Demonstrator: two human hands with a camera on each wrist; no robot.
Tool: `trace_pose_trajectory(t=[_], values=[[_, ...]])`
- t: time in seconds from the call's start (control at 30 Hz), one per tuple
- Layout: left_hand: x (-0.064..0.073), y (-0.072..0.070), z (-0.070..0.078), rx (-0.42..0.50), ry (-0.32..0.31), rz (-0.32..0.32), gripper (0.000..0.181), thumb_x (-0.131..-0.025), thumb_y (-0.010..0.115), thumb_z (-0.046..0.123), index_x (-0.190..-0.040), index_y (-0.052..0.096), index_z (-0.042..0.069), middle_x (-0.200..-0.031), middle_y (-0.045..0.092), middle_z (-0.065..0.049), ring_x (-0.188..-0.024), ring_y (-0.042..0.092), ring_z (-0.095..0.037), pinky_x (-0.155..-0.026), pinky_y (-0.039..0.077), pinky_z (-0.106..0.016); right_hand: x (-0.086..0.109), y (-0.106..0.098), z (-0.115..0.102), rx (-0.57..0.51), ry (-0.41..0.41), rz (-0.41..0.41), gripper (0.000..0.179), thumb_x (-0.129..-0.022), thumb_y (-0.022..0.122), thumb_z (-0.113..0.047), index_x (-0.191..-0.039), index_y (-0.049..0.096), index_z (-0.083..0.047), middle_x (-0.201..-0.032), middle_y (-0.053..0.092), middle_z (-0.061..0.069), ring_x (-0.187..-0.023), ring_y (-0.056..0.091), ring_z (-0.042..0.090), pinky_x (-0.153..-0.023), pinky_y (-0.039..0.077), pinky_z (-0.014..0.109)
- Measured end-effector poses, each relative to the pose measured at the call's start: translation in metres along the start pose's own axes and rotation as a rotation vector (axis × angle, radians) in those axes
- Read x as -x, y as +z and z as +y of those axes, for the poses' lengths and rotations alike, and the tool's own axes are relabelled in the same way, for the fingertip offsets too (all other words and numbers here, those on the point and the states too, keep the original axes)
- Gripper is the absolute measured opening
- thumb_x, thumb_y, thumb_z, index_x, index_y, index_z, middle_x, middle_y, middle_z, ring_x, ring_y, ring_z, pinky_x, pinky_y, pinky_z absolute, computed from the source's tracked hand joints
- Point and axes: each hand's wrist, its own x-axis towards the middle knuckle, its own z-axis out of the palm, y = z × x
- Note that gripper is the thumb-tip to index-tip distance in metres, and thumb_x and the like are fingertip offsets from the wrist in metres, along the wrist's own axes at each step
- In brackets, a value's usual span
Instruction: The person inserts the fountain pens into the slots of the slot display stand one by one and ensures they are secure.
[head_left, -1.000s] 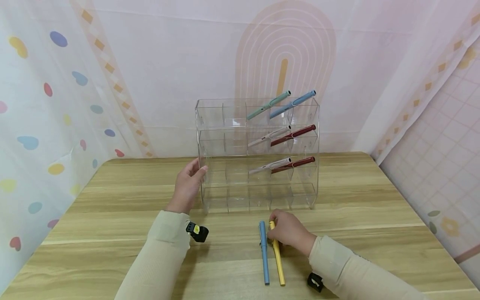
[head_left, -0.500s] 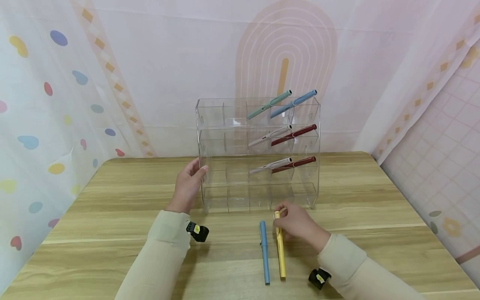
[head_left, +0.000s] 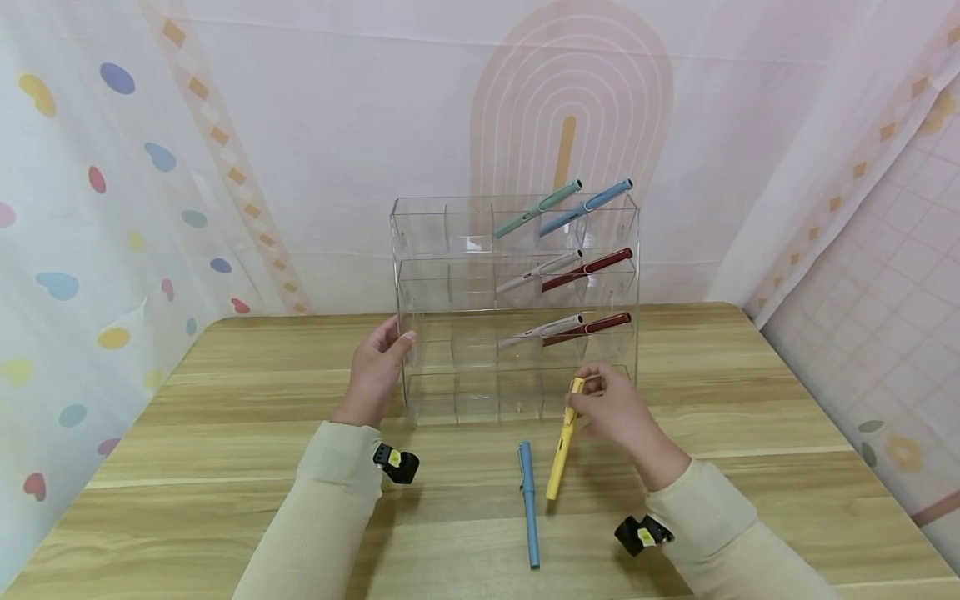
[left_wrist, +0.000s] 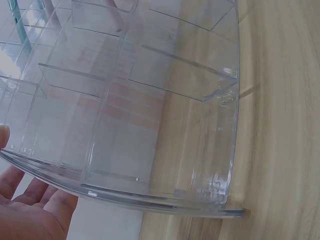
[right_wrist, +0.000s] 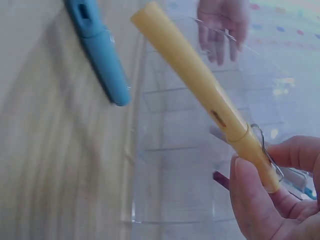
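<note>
My right hand (head_left: 617, 410) pinches a yellow pen (head_left: 564, 446) by its clip end, in front of the rack's lower right part. In the right wrist view the yellow pen (right_wrist: 195, 85) slants, thumb and fingers around its cap. My left hand (head_left: 377, 367) grips the left side panel of a clear acrylic pen rack (head_left: 474, 392); the left wrist view shows the fingers (left_wrist: 50, 202) behind that panel. On the table in front of the rack lies a blue pen (head_left: 528, 504), cap end toward the rack.
Slanted in the rack are a green pen (head_left: 538, 208) and a blue pen (head_left: 587, 207) on top, with white pens (head_left: 540, 272) and dark red pens (head_left: 587, 271) in the two tiers below. A patterned curtain (head_left: 337, 125) hangs behind the wooden table (head_left: 750, 400).
My right hand has lifted the yellow pen from beside the blue pen and carried it toward the rack's lower right, tilting it. The left hand has stayed on the rack.
</note>
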Motion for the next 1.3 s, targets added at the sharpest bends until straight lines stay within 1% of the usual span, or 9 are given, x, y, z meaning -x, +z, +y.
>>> trace_pose_trajectory(t=[0.17, 0.27, 0.43, 0.53, 0.7, 0.87, 1.03, 1.2, 1.3], values=[[0.0, 0.0, -0.001, -0.007, -0.007, 0.002, 0.052, -0.101, 0.05, 0.024, -0.15, 0.035, 0.011, -0.143, 0.044, -0.013, -0.13, 0.04, -0.025, -0.11, 0.033, -0.044, -0.002, -0.005, -0.004, -0.089, -0.032, 0.102, 0.033, -0.089, 0.062, 0.0, -0.119, 0.048, 0.005, -0.099, 0.054, 0.014, -0.073, 0.06, 0.011, -0.062, 0.058, 0.034], [0.0, 0.0, 0.0, -0.011, -0.013, -0.001, 0.053, -0.101, 0.05, 0.026, -0.15, 0.034, 0.012, -0.144, 0.044, -0.011, -0.13, 0.04, -0.025, -0.11, 0.033, -0.044, -0.004, -0.007, -0.006, -0.153, -0.043, 0.164, 0.033, -0.09, 0.061, 0.001, -0.119, 0.046, 0.005, -0.099, 0.053, 0.012, -0.07, 0.061, 0.006, -0.06, 0.058, 0.028], [0.0, 0.0, -0.001, -0.014, -0.022, -0.004, 0.053, -0.101, 0.05, 0.026, -0.15, 0.035, 0.013, -0.143, 0.044, -0.01, -0.13, 0.04, -0.024, -0.11, 0.033, -0.043, -0.004, -0.007, -0.008, -0.272, -0.06, 0.253, 0.035, -0.09, 0.06, 0.002, -0.121, 0.044, 0.004, -0.098, 0.051, 0.01, -0.069, 0.061, 0.0, -0.059, 0.057, 0.025], [0.0, 0.0, -0.001, -0.013, -0.022, -0.002, 0.053, -0.101, 0.05, 0.025, -0.15, 0.034, 0.013, -0.143, 0.044, -0.01, -0.13, 0.04, -0.025, -0.11, 0.033, -0.044, -0.004, -0.004, -0.009, -0.342, -0.08, 0.312, 0.034, -0.089, 0.06, 0.003, -0.12, 0.044, 0.004, -0.097, 0.051, 0.009, -0.07, 0.062, 0.0, -0.058, 0.056, 0.022], [-0.001, 0.001, -0.001, -0.006, -0.022, 0.0, 0.053, -0.101, 0.05, 0.025, -0.15, 0.035, 0.012, -0.143, 0.044, -0.01, -0.13, 0.04, -0.024, -0.11, 0.033, -0.043, -0.006, 0.002, -0.01, -0.457, -0.124, 0.409, 0.029, -0.088, 0.061, 0.006, -0.112, 0.046, 0.0, -0.096, 0.052, 0.006, -0.068, 0.061, 0.002, -0.056, 0.055, 0.021], [-0.002, 0.0, -0.001, -0.008, -0.023, 0.0, 0.054, -0.101, 0.05, 0.025, -0.15, 0.033, 0.012, -0.144, 0.043, -0.011, -0.131, 0.039, -0.025, -0.111, 0.032, -0.042, -0.009, 0.008, -0.01, -0.555, -0.154, 0.463, 0.027, -0.088, 0.06, 0.008, -0.107, 0.046, -0.005, -0.096, 0.051, 0.005, -0.07, 0.062, 0.003, -0.055, 0.055, 0.021], [-0.002, 0.0, 0.0, -0.012, -0.029, -0.007, 0.055, -0.101, 0.051, 0.026, -0.151, 0.032, 0.012, -0.146, 0.042, -0.011, -0.133, 0.038, -0.025, -0.112, 0.031, -0.043, -0.014, 0.014, -0.008, -0.585, -0.151, 0.505, 0.027, -0.087, 0.061, 0.009, -0.105, 0.045, -0.003, -0.096, 0.049, 0.005, -0.069, 0.062, 0.002, -0.054, 0.054, 0.02], [-0.001, 0.0, 0.0, -0.012, -0.03, -0.006, 0.055, -0.101, 0.051, 0.026, -0.151, 0.032, 0.012, -0.146, 0.041, -0.011, -0.133, 0.037, -0.026, -0.112, 0.032, -0.044, -0.018, 0.023, -0.004, -0.619, -0.161, 0.524, 0.027, -0.086, 0.061, 0.01, -0.101, 0.044, -0.004, -0.095, 0.048, 0.005, -0.067, 0.061, 0.004, -0.054, 0.054, 0.019], [0.0, 0.0, 0.0, -0.013, -0.032, -0.005, 0.055, -0.101, 0.05, 0.026, -0.151, 0.032, 0.011, -0.146, 0.042, -0.011, -0.133, 0.038, -0.026, -0.112, 0.032, -0.044, -0.02, 0.028, -0.001, -0.639, -0.175, 0.53, 0.028, -0.085, 0.061, 0.012, -0.1, 0.044, -0.005, -0.096, 0.05, 0.008, -0.067, 0.06, 0.005, -0.055, 0.054, 0.02]])
